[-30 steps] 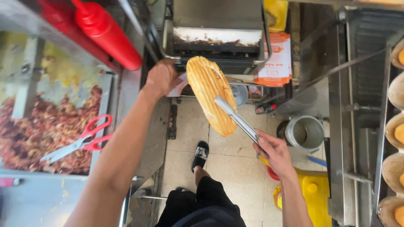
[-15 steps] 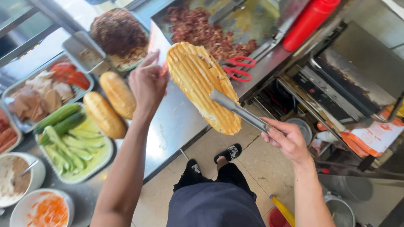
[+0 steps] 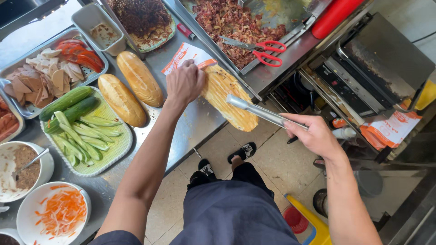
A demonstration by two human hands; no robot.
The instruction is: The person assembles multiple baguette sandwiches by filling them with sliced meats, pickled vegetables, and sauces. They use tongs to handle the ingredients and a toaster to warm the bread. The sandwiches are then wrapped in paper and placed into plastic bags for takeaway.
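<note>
My left hand [image 3: 184, 84] is closed on the near end of a toasted, flattened baguette [image 3: 229, 97], with a white and orange paper sleeve [image 3: 186, 55] pinched under the same fingers. My right hand [image 3: 313, 136] grips a pair of metal tongs [image 3: 265, 113], whose tips clamp the far side of the bread, so the loaf hangs between my two hands just over the edge of the steel counter [image 3: 190, 127].

As I read it, the bread is pressed and browned, but not yet filled or slid fully into the sleeve; every filling lies untouched.

Just left of my left fingers lie two plain baguettes [image 3: 129, 88], one overlapping a green plate of cucumber spears [image 3: 86, 136]. Further left sit a tray of sliced cold cuts [image 3: 45, 77] and bowls of shredded carrot [image 3: 59, 211] and pâté [image 3: 22, 168]. Beyond my fingertips is the griddle of chopped meat [image 3: 222, 20] with red-handled scissors [image 3: 263, 50] on it, and a red squeeze bottle [image 3: 336, 16]. Right of the tongs stands the sandwich press [image 3: 386, 54]. Nothing blocks the bare counter directly under the bread.
</note>
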